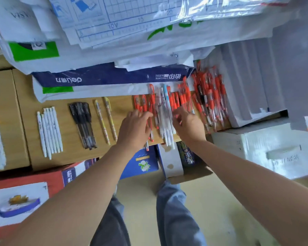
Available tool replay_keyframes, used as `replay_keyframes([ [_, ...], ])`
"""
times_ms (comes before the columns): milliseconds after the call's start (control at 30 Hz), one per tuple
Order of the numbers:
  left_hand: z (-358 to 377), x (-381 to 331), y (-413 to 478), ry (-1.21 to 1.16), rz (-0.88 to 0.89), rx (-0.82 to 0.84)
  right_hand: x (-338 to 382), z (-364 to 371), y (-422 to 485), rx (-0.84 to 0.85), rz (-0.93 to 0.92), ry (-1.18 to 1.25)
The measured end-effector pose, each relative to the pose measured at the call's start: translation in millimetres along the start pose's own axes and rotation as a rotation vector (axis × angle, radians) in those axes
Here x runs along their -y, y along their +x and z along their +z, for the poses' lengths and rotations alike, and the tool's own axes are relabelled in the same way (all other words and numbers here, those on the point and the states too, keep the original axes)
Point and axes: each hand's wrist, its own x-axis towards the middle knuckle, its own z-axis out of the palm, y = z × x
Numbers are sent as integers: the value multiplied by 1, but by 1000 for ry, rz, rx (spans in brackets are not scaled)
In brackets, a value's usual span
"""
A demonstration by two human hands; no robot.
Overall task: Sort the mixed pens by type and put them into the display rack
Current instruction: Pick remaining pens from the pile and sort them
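Beige floor (212, 201) nearest, boxes stacked around. Cardboard surface (69, 102) holds sorted white pens (50, 130), black pens (83, 123), yellow pens (106, 119). Left hand (134, 129), right hand (188, 126) over red pens (203, 102), fingers curled; grip unclear, blurred. Paper reams (114, 75) behind.

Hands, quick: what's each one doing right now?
Left hand: fingers spread on the red pens, no clear grasp.
Right hand: fingers curled among the mixed pens; grip cannot be told.
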Motion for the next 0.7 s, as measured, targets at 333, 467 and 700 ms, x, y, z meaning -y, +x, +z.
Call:
replay_keyframes([
  [333, 23, -33, 10, -27, -57, 18, -6, 1, 25, 146, -25, -243],
  [467, 25, -32, 8, -9, -71, -38, -9, 1, 26, 134, -61, -248],
  [700, 30, -34, 13, 15, -81, -70, -9, 1, 23, 108, -92, -255],
])
